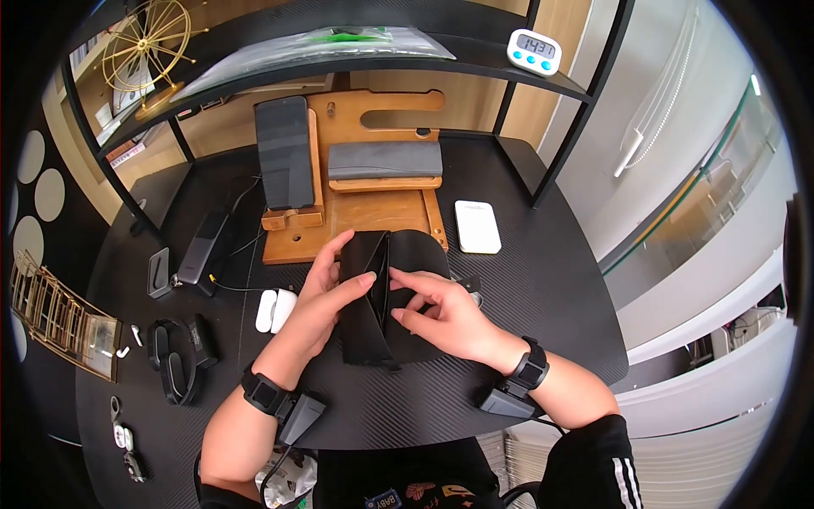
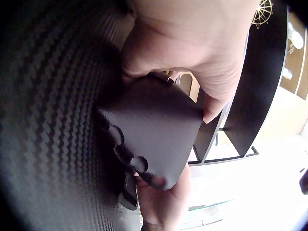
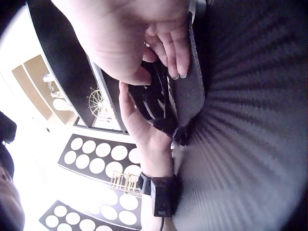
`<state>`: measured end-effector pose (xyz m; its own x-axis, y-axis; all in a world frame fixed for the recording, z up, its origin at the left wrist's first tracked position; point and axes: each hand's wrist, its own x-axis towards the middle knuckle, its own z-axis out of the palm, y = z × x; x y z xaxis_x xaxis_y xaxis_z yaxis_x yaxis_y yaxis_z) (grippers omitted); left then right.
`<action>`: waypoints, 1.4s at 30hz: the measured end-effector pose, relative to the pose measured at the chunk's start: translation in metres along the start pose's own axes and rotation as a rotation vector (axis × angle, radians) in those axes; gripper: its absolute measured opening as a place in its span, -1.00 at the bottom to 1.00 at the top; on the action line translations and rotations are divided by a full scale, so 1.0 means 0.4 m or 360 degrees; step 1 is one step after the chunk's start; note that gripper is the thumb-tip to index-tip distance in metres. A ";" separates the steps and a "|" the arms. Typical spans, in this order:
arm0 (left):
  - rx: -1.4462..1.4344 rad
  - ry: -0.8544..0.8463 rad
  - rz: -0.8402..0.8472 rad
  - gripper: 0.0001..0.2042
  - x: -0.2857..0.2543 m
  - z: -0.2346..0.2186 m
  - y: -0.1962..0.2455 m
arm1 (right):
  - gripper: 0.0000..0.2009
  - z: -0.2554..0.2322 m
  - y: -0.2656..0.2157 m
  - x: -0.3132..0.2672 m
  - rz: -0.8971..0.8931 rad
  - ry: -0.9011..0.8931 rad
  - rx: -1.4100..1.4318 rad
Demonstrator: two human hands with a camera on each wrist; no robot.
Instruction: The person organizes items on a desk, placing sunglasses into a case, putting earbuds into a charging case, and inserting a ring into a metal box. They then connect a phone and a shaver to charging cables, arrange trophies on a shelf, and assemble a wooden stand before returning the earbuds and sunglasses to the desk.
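A soft black pouch (image 1: 360, 335) stands propped over the desk in front of me, its mouth a narrow dark gap facing up in the head view. My left hand (image 1: 320, 297) grips its left side, thumb at the edge of the mouth and fingers behind. My right hand (image 1: 458, 321) pinches the opposite edge, thumb and index finger at the gap. A wide flap (image 3: 190, 91) spreads under the right fingers. The left wrist view shows the pouch's folded end (image 2: 154, 125) with scalloped edges. Its inside is mostly hidden.
Behind the pouch stands a wooden organizer (image 1: 381, 208) with a phone (image 1: 284, 153) and a grey case (image 1: 386, 159). A white power bank (image 1: 477, 227) lies right. Leftward are a white earbud case (image 1: 275, 310), black straps (image 1: 176, 360) and a dark power bank (image 1: 203, 246). A shelf (image 1: 475, 64) overhangs the back.
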<state>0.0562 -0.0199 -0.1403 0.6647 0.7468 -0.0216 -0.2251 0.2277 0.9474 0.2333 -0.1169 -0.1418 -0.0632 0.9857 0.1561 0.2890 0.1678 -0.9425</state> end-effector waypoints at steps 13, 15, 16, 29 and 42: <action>0.0053 -0.0075 0.0075 -0.29 -0.003 0.011 0.009 | -0.66 0.014 -0.019 -0.012 -0.0224 -0.0045 -0.0114; 0.0043 -0.0056 0.0054 -0.27 -0.003 0.012 0.010 | -0.66 0.014 -0.007 -0.010 -0.0230 -0.0047 -0.0127; 0.0079 -0.0058 0.0083 -0.25 0.000 0.010 0.007 | -0.67 0.014 0.010 -0.007 -0.0311 -0.0067 -0.0156; 0.0159 0.0131 0.0170 -0.22 -0.003 0.022 0.009 | -0.76 0.022 0.006 -0.010 -0.0288 0.0035 -0.0001; -0.0149 0.0325 0.0284 -0.23 -0.003 0.013 0.020 | -0.57 -0.018 -0.006 0.005 -0.0310 0.0816 0.0530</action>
<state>0.0573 -0.0222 -0.1309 0.4538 0.8884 0.0700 -0.3965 0.1309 0.9087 0.2393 -0.1152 -0.1372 0.4038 0.8333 0.3776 0.0010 0.4124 -0.9110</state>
